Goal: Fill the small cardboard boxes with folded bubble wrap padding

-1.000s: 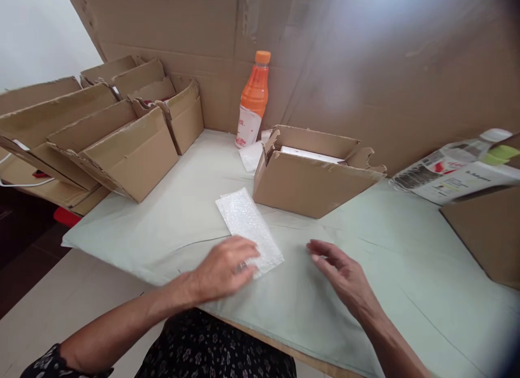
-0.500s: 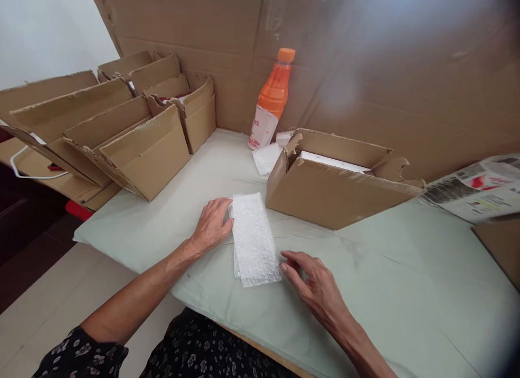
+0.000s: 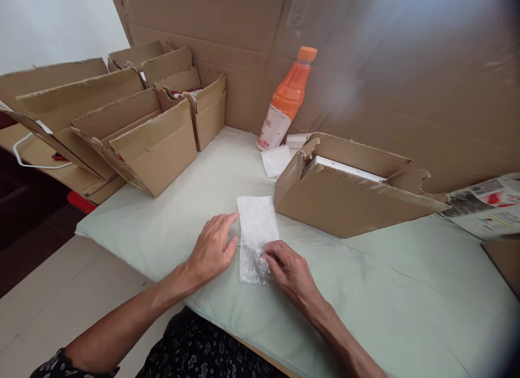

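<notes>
A white bubble-wrap sheet (image 3: pixel 257 226) lies flat on the pale green cloth (image 3: pixel 377 291) in front of me. My left hand (image 3: pixel 214 248) rests against its left edge, fingers together and flat. My right hand (image 3: pixel 287 268) presses its fingertips on the sheet's lower right part. Neither hand grips it. Just behind the sheet stands an open cardboard box (image 3: pixel 349 196) with a white flat item inside.
An orange drink bottle (image 3: pixel 287 99) stands at the back by a cardboard wall (image 3: pixel 390 69). Another bubble-wrap piece (image 3: pixel 276 160) lies near it. Several open cardboard boxes (image 3: pixel 154 134) crowd the left. Newspaper (image 3: pixel 485 204) lies at the right edge.
The bubble-wrap sheet has been turned straight and now looks narrower. My right hand moved left onto it; my left hand slid along its left edge. The view shifted left.
</notes>
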The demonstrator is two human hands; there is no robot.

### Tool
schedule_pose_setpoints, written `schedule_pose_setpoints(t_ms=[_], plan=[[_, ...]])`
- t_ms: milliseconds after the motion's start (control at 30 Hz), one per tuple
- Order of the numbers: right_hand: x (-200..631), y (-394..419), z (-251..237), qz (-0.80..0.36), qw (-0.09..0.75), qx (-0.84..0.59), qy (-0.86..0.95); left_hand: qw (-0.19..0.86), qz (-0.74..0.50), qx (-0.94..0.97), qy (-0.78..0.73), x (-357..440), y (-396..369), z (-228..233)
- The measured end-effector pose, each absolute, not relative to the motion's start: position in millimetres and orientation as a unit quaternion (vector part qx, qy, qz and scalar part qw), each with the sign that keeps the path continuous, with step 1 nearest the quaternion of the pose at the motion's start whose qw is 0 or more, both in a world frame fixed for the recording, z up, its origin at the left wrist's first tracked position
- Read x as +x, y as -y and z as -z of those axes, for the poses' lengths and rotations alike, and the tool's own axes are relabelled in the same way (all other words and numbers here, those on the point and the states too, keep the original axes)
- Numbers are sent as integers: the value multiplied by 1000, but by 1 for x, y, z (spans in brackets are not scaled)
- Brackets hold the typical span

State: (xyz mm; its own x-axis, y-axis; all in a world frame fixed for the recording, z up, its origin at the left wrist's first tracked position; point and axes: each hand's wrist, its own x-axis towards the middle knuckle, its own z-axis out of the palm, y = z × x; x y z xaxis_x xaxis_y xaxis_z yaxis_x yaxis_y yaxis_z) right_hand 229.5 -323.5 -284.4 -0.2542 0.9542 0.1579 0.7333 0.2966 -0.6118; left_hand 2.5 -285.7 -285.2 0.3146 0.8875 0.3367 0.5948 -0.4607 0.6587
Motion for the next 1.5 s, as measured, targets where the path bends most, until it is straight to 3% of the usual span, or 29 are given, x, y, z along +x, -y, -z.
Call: schedule_pose_setpoints(t_ms=[167, 233, 367, 467, 600, 767, 867, 967, 1167, 1333, 1500], plan=[[233, 328, 271, -323, 351, -598, 644, 219, -352, 822, -391, 4, 334, 287], [227, 332, 263, -283, 369, -592, 658, 224, -339, 838, -364, 7, 342, 289], [209, 341, 255, -84, 386, -538, 745, 230, -307, 848, -366, 8, 348, 287], [198, 340, 264, -14, 318, -505, 802, 228, -294, 849, -376, 4, 352, 283], [198, 331, 275, -91, 223, -506, 828, 258, -334, 826, -373, -7, 357, 283], [204, 324, 265, -202, 208, -499, 817, 238, -414, 771, -421, -9, 354, 281], [211, 327, 257, -236, 213, -512, 798, 216, -385, 801, -405, -4, 343, 282], [229, 343, 253, -188, 216, -516, 807, 220, -302, 854, -363, -3, 334, 288], [260, 384, 265, -30, 106, -443, 890, 238, -279, 865, -343, -10, 327, 300], [238, 376, 286, -29, 190, -420, 887, 252, -269, 863, -344, -17, 332, 288], [223, 374, 280, -264, 322, -498, 760, 280, -289, 856, -325, -26, 353, 272]])
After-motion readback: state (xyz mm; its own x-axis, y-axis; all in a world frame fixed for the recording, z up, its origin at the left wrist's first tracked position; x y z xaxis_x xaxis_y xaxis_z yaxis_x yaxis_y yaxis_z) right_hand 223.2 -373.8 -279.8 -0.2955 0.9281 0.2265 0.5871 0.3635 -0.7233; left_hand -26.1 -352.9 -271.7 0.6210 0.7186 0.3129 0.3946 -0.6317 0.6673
